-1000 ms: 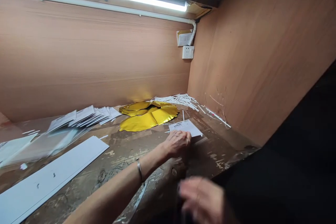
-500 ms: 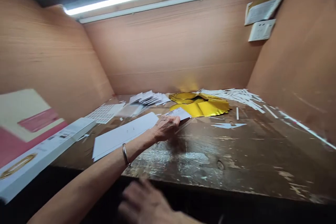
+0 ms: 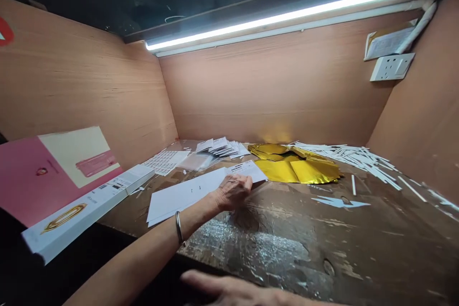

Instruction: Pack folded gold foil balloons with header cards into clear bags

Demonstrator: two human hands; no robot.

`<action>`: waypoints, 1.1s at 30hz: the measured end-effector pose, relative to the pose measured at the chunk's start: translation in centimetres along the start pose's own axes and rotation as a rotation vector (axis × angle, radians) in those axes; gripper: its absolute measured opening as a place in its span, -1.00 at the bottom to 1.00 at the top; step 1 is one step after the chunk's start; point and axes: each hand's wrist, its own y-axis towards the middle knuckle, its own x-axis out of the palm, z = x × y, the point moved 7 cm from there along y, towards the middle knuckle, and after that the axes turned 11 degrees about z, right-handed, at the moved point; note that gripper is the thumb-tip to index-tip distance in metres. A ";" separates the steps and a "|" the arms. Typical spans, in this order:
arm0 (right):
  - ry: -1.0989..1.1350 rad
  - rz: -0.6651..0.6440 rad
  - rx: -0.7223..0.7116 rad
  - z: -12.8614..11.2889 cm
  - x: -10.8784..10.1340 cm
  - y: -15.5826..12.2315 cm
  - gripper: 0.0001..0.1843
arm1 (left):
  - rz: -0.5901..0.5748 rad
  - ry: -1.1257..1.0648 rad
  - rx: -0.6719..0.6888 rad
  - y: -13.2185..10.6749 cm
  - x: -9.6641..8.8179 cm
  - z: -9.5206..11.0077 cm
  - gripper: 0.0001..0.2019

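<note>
My left hand (image 3: 234, 191), with a silver bangle on its wrist, rests over the worktable with its fingers curled at the near edge of a printed white card (image 3: 247, 170). The fingertips are hidden under the hand. Left of that hand, long white sheets (image 3: 182, 192) lie flat, running beneath the card. Gold foil sheets (image 3: 301, 169) lie just beyond the card's right end. At the bottom edge of the view is my right hand (image 3: 225, 289), one digit stretched out and nothing seen in it; its lower part is cut off.
Small printed cards (image 3: 224, 146) are piled at the back beside a clear bag and a sticker sheet (image 3: 167, 161). White strips (image 3: 353, 158) are heaped back right. A long white box (image 3: 93, 203) and a pink box (image 3: 68, 167) stand left. A socket (image 3: 392, 67) is on the wall.
The view has shifted, so the scene sits lower and further right. My left hand stays at the printed card, which lies flatter. My right hand has dropped lower in the view.
</note>
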 end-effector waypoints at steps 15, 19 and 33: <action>-0.852 0.136 0.248 15.0 -16.0 -10.2 -0.84 | 0.024 0.074 0.208 3.1 8.3 4.3 -0.81; -0.666 0.068 0.417 16.3 -15.8 -10.6 -0.82 | -0.027 -0.134 0.134 3.5 8.3 3.0 -0.71; -0.583 0.090 0.630 18.7 -15.6 -10.2 -0.88 | -0.153 -0.471 -0.009 4.3 12.7 2.0 -0.42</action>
